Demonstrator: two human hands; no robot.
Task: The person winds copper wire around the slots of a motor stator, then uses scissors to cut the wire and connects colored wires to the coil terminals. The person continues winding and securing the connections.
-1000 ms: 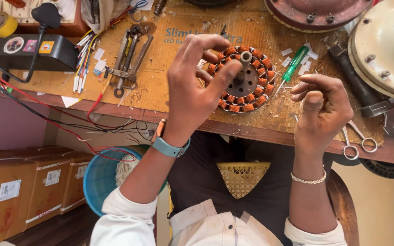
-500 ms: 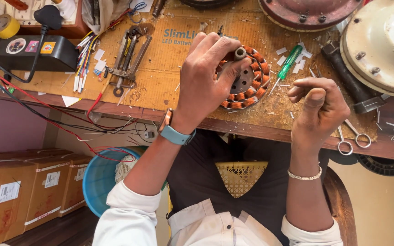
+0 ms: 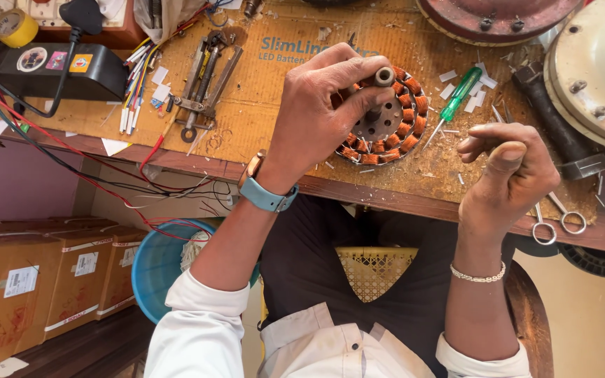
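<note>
My left hand (image 3: 320, 115) grips a round motor stator (image 3: 390, 122) wound with copper-orange coils, holding it tilted on edge by its central shaft above the cardboard-covered workbench (image 3: 246, 133). My right hand (image 3: 509, 175) hovers near the bench's front edge, to the right of the stator, fingertips pinched together; whether something thin is held between them cannot be made out. A green-handled screwdriver (image 3: 456, 98) lies just right of the stator among white paper scraps.
A metal puller tool (image 3: 201, 77) and coloured wires lie at left by a black box (image 3: 43, 66). Fan housings (image 3: 596, 70) stand at the right, scissors (image 3: 558, 220) at the front edge. A blue bucket (image 3: 159, 262) and cardboard boxes (image 3: 43, 280) sit below.
My left hand closed over the stator, which lay flat, and tipped it up on edge by its shaft. My right hand drew down and right, toward the bench's front edge.
</note>
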